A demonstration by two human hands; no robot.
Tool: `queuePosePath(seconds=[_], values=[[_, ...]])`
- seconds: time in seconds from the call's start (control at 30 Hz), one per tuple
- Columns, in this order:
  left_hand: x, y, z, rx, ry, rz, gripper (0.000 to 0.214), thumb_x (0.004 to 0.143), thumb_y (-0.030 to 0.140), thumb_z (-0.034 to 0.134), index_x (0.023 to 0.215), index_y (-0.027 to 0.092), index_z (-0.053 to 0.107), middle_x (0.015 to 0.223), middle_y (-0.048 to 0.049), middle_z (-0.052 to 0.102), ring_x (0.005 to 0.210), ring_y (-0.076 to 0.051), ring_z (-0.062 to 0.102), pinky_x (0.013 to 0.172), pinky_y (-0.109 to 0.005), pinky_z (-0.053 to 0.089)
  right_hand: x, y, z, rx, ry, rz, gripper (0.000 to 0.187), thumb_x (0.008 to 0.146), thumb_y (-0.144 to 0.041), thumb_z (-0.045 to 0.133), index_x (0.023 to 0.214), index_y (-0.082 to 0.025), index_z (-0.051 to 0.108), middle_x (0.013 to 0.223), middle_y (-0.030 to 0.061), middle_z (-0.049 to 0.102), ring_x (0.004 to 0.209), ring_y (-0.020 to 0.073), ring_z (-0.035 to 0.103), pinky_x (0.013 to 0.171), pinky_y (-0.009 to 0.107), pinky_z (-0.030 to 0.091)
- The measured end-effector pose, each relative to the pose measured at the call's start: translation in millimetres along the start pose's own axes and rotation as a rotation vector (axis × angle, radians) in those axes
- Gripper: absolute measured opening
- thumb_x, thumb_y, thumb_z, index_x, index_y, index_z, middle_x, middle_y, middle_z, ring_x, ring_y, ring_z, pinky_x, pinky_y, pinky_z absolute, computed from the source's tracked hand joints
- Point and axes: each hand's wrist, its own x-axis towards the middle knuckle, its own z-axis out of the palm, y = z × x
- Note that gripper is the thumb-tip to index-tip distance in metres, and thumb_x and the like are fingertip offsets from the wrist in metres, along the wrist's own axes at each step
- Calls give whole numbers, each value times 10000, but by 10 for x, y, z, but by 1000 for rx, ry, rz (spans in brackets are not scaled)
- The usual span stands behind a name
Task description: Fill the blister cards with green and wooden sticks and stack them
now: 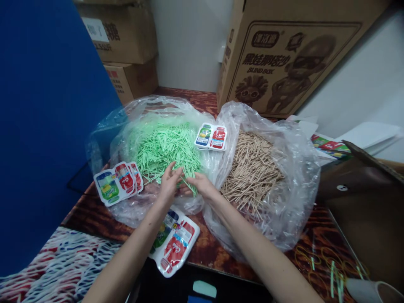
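Note:
My right hand (201, 184) is closed on a small bunch of thin green sticks (191, 182), its thumb lying across them. My left hand (171, 180) is beside the bunch, with its fingers apart and slightly bent; its lower fingers are partly hidden. Just beyond both hands, a heap of the same green sticks (167, 145) fills an opened clear plastic bag (126, 212). Below my wrists lies a sealed pack printed with cola and green bottle pictures (180, 244), partly covered by my left forearm.
Brown sticks (252, 168) fill a second clear bag (293, 210) on the right. Similar printed packs (118, 183) lie at the left, and another pack (211, 136) between the bags. A large carton (284, 63) stands behind. Rubber bands (315, 263) and a white cup-like tube (372, 290) are at lower right.

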Motion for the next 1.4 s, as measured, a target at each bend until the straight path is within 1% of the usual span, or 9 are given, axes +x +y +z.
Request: queuePosePath(seconds=[0.13,0.33,0.5,0.6,0.77,0.87,0.97,1.23,1.4], values=[[-25,-22,-170,93,46,63,475,770,344,659,1204,194,536,1199,-123,628,1047,-212,623,876,-338,475,94,-159,-69,-343,226,-213,222,725,-114,608,568,-189,471,520,-47,555,551,117,589,532,208,454],[-182,-34,-267,255,16,213,351,799,322,619,1116,177,585,1214,-126,618,1136,-232,567,966,-390,428,-152,-247,-150,59,-5,-95,146,784,-270,631,768,-182,515,613,0,674,520,135,637,517,247,508],[-486,15,-107,578,-340,383,390,868,298,537,1250,222,553,1195,-93,642,1021,-214,619,890,-361,474,-635,158,-49,228,-394,189,356,686,-414,755,815,-148,558,588,15,665,514,156,648,501,252,515],[-701,22,-62,781,-569,382,294,891,289,497,1128,225,659,1068,-81,701,964,-227,640,893,-377,466,-885,404,15,276,-416,270,342,661,-395,779,741,-134,572,552,1,626,506,130,616,526,239,499],[-960,49,-334,781,-405,394,398,887,311,515,1280,265,552,1281,-75,610,1188,-245,548,1009,-373,391,-1235,384,-138,240,-98,-14,219,777,-357,694,819,-159,609,599,-24,567,540,97,518,550,221,409],[-1033,18,-606,964,-210,516,315,893,329,494,1165,216,608,1180,-97,647,1120,-263,571,973,-406,407,-1334,355,-334,-23,172,-272,150,857,-343,592,865,-195,621,713,3,604,688,145,552,689,269,422],[-1099,-49,-786,1136,-89,624,265,897,326,483,1035,165,640,1039,-119,660,1008,-275,585,907,-418,430,-1326,477,-481,-337,322,-375,127,874,-305,557,839,-205,627,816,19,634,810,179,568,783,295,405],[-1225,-186,-932,1395,-41,683,248,910,317,454,917,154,641,899,-107,643,861,-261,566,787,-381,444,-1358,682,-515,-389,397,-465,148,921,-252,477,901,-217,619,978,46,667,1016,210,586,925,330,385],[-1203,-238,-981,1482,-48,650,331,903,381,459,1064,139,618,976,-124,632,907,-274,562,811,-382,443,-1355,708,-538,-413,424,-452,138,902,-234,494,884,-217,630,913,32,668,930,202,597,864,313,408]])
